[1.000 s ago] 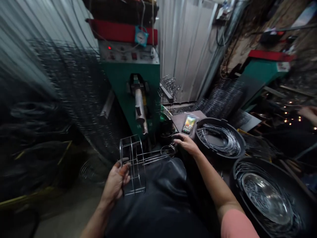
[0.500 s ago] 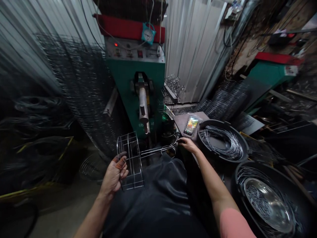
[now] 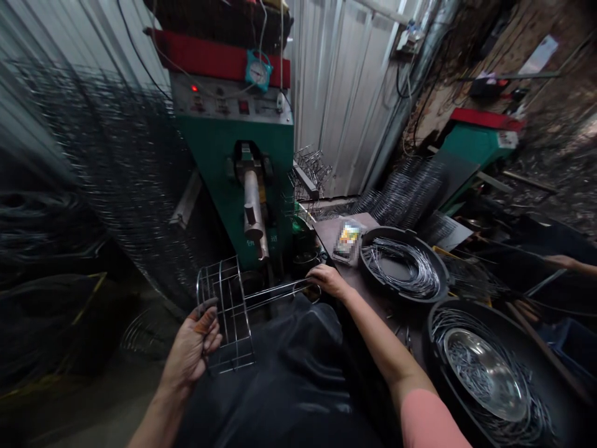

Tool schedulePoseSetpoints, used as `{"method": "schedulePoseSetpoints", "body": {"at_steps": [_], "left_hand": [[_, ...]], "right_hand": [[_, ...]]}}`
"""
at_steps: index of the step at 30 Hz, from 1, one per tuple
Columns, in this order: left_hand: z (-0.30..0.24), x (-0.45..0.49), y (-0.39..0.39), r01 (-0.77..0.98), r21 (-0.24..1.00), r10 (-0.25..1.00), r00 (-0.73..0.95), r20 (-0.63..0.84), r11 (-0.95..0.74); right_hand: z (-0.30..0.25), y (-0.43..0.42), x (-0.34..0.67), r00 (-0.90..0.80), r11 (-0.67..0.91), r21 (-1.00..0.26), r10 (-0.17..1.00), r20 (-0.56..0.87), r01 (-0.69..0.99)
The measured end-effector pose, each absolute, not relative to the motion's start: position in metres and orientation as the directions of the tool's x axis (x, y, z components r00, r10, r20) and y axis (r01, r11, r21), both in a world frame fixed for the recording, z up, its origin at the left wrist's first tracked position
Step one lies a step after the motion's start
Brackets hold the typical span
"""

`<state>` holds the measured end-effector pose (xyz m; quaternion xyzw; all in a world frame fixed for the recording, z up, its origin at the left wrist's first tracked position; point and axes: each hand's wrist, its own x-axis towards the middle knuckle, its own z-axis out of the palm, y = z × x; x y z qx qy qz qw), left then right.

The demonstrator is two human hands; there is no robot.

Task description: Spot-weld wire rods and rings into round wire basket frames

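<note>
My left hand is closed on the left side of a shiny wire basket, a curved grid of thin metal rods. Dark wrappings cover some of its fingertips. From the basket a long double-wire handle runs right and ends in a round loop. At that loop my right hand has its fingers curled over the wire. The basket hangs above my dark apron. Just beyond it, a green machine with a thick metal electrode arm points down toward me, apart from the basket.
A black round tray of wire pieces stands on the right beside a phone. Nearer, a larger tray holds a steel bowl of short rods. Tall stacked wire grids lean at left. Another person's hand shows far right.
My right hand has moved left from beside the tabletop onto the handle's loop. The left hand still grips the basket. The view has shifted right, and another person's hand has come into sight.
</note>
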<state>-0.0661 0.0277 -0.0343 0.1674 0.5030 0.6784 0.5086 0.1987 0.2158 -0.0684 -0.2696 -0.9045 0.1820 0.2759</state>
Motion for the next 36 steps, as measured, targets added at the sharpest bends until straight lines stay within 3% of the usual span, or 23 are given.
{"method": "schedulePoseSetpoints", "body": {"at_steps": [6, 12, 20, 36], "left_hand": [[-0.046, -0.048, 0.048, -0.490, 0.872, 0.850, -0.453, -0.267, 0.013], [-0.057, -0.052, 0.065, -0.500, 0.866, 0.835, -0.469, -0.287, 0.017], [-0.060, -0.057, 0.088, -0.543, 0.839, 0.832, -0.455, -0.317, 0.022], [-0.066, -0.060, 0.127, -0.626, 0.779, 0.845, -0.391, -0.364, 0.046]], "right_hand": [[-0.051, 0.193, 0.145, -0.768, 0.863, -0.407, 0.471, 0.435, 0.299], [-0.050, 0.196, 0.123, -0.662, 0.786, -0.544, 0.577, 0.478, 0.293], [-0.051, 0.215, 0.111, -0.673, 0.770, -0.478, 0.620, 0.404, 0.422], [-0.051, 0.260, 0.104, -0.682, 0.777, -0.460, 0.613, 0.399, 0.430]]}}
